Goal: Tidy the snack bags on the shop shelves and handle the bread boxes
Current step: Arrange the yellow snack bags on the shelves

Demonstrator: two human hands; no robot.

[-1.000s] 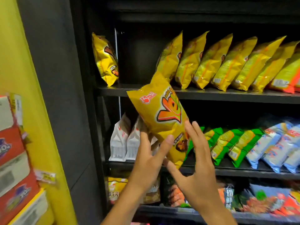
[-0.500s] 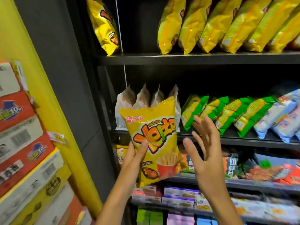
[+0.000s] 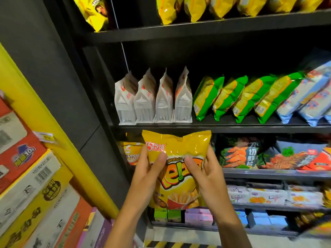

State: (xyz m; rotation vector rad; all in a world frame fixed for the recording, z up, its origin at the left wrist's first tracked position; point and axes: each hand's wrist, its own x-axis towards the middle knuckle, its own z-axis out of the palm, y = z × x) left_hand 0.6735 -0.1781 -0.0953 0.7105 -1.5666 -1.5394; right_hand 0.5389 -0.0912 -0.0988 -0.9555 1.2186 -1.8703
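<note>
Two hands: both on one glossy yellow potato-fries snack bag [image 3: 179, 169], held upright in front of the dark shelving.
Left hand [image 3: 148, 176]: grip clenched on the bag's left edge, thumb across the front below the red brand patch, fingers hidden behind.
Right hand [image 3: 206, 174]: grip clenched on the bag's right edge, thumb pressed on the printed lettering, fingers wrapped behind.
Bag position: level with the third shelf from the top of the view, its top seam just under the black metal shelf board [image 3: 223, 128] that carries the white pouches; not resting on any shelf.
Middle shelf: four white gusseted paper pouches [image 3: 154, 102] standing upright side by side at the left; four green-and-yellow crisp bags [image 3: 238, 99] leaning to the right of them; pale blue bags [image 3: 304, 97] further right.
Top shelf: row of yellow crisp bags [image 3: 223, 8], only the lower halves in view.
Behind the held bag: orange-yellow packet [image 3: 131, 151] at the left end; dark packets printed with shrimp [image 3: 240, 154] to the right.
Lower shelves: small green, lilac and blue boxes [image 3: 197, 216].
Left side: stacked printed cardboard cartons [image 3: 30, 185] beside a yellow pillar [image 3: 59, 140].
</note>
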